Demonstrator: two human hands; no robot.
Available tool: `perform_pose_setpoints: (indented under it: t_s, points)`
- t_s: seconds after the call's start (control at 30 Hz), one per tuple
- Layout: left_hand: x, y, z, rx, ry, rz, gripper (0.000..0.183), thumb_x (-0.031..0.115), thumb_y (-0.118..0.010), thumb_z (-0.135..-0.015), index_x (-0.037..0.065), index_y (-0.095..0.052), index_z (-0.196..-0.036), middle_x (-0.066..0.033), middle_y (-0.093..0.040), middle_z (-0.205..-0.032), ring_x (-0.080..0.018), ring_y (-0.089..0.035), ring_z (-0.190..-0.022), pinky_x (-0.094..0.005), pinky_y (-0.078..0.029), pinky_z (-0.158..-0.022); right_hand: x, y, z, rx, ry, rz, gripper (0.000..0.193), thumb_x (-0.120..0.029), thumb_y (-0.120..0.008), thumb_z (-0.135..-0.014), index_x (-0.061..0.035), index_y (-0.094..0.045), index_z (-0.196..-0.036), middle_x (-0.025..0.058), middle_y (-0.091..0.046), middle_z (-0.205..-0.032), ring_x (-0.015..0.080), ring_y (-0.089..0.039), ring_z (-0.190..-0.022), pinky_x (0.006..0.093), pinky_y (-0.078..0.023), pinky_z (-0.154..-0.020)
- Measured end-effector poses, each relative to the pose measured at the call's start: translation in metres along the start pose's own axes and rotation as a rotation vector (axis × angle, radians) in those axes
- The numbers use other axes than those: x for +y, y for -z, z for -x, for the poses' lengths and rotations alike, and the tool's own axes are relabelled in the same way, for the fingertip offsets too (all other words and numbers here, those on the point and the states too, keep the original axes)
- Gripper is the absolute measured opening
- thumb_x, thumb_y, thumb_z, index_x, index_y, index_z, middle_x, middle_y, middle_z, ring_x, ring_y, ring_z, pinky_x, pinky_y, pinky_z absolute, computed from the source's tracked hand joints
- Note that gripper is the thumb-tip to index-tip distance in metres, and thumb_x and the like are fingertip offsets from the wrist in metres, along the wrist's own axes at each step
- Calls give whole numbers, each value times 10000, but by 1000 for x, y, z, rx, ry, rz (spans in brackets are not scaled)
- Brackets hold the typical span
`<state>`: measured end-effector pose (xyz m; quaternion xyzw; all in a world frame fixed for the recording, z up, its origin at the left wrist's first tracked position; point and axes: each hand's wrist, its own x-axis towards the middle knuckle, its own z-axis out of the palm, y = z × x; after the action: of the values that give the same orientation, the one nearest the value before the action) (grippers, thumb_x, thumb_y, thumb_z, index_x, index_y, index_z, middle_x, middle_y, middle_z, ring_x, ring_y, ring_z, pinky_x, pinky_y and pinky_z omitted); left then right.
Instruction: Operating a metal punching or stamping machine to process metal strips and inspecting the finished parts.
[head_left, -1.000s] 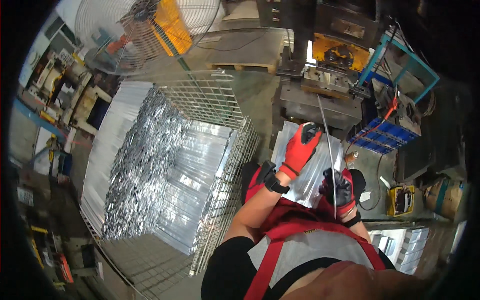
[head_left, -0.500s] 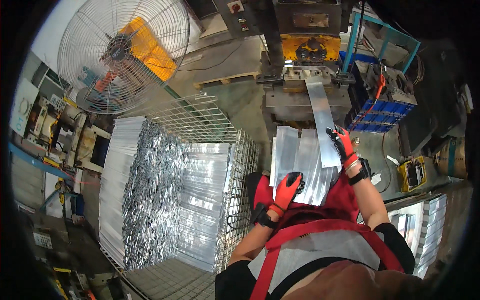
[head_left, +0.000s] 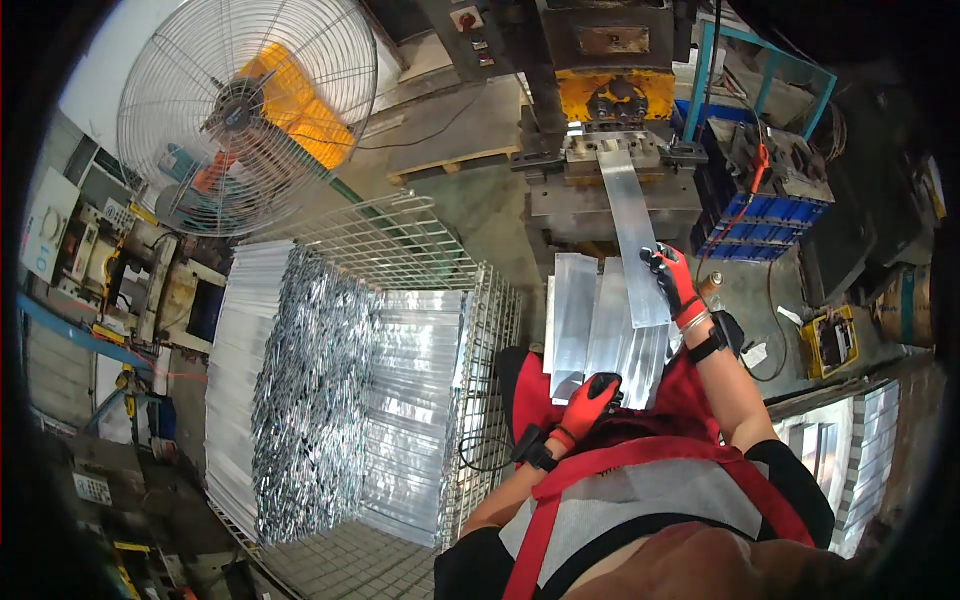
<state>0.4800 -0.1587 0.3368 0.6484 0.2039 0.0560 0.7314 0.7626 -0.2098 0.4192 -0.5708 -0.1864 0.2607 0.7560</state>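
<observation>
On the left, a wire cage [head_left: 490, 340] is filled with shiny strips [head_left: 412, 410]. A long metal strip [head_left: 628, 210] is held by the right hand [head_left: 680, 287], its far end at the press [head_left: 615, 105]. The left hand [head_left: 588, 405] is curled at the near end of the flat stack [head_left: 573, 310]; whether anything is gripped cannot be told.

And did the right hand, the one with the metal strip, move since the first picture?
Yes. Judged against the fixed press, the right hand has moved forward, closer to it.
</observation>
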Motion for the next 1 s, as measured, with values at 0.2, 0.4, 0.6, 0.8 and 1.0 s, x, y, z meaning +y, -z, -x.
perform_pose_setpoints:
  t_s: [0.2, 0.4, 0.6, 0.8, 1.0]
  points:
    - [12, -2, 5, -1, 97, 132, 260, 220, -582, -908, 20, -602, -1074, -46, -646, -920, -112, -603, -847, -274, -477, -740, 1, -1, -3, -19, 63, -54, 152, -167, -580, -854, -44, -648, -911, -65, -598, -783, 27, -495, -680, 192, -399, -640]
    - [9, -2, 6, -6, 128, 218, 262, 225, -590, -905, 19, -605, -1066, -41, -647, -920, -101, -602, -841, -265, -476, -742, -9, -9, -26, -19, 110, -194, 153, -171, -591, -853, -29, -647, -874, -66, -581, -778, 43, -499, -708, 227, -413, -671]
    - [10, -4, 6, -13, 136, 231, 263, 230, -591, -903, 20, -603, -1061, -26, -641, -904, -91, -598, -817, -253, -475, -728, -30, -2, -62, -37, 189, 264, 210, -216, -605, -866, -22, -669, -914, -13, -639, -838, 84, -571, -779, 259, -448, -711]
    - [14, -3, 8, -14, 154, 200, 281, 248, -597, -901, 21, -598, -1066, -23, -639, -906, -91, -596, -816, -252, -476, -728, -46, -25, -53, 15, 270, 208, 143, -176, -641, -854, -37, -671, -854, -48, -595, -782, 52, -521, -720, 224, -420, -655]
    - [14, -4, 7, -56, 172, 207, 276, 233, -586, -910, 14, -590, -1080, -32, -638, -918, -104, -602, -828, -252, -486, -731, -35, -17, -60, 14, 318, 196, 182, -181, -631, -857, -7, -667, -895, -21, -619, -811, 70, -550, -744, 232, -437, -675]
